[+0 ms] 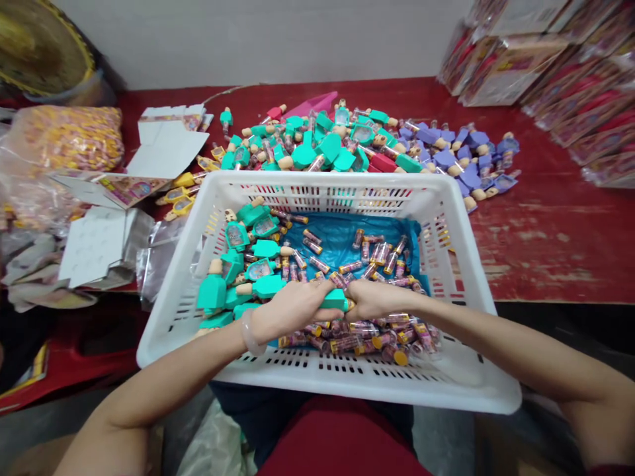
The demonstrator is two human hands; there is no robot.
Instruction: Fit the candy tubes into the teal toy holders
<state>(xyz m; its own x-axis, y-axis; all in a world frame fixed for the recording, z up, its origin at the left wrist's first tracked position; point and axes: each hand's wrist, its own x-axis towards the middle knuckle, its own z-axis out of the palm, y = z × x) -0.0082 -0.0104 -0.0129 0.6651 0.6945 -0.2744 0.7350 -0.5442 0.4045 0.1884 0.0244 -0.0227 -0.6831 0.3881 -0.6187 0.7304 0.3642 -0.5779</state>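
Observation:
My left hand [297, 309], with a pale bangle at the wrist, is closed around a teal plastic toy piece [335, 300] above the white basket [327, 371]. Against the right end of that piece, my right hand [371, 299] is pinched closed; its fingers hide most of what they grip. Below both hands lie many small clear tubes with yellow caps [364, 329], filled with pinkish bits, partly on a blue plastic sheet [330, 231]. Teal pieces with tan knobs [212, 291] are heaped along the basket's left side.
Behind the basket, teal toys [317, 151] and purple toys [473, 158] pile up on the red table [536, 244]. Yellow toys [179, 198], folded white cartons [94, 241] and a bag of yellow pieces [84, 135] lie left. Wrapped packages [510, 66] are stacked at right.

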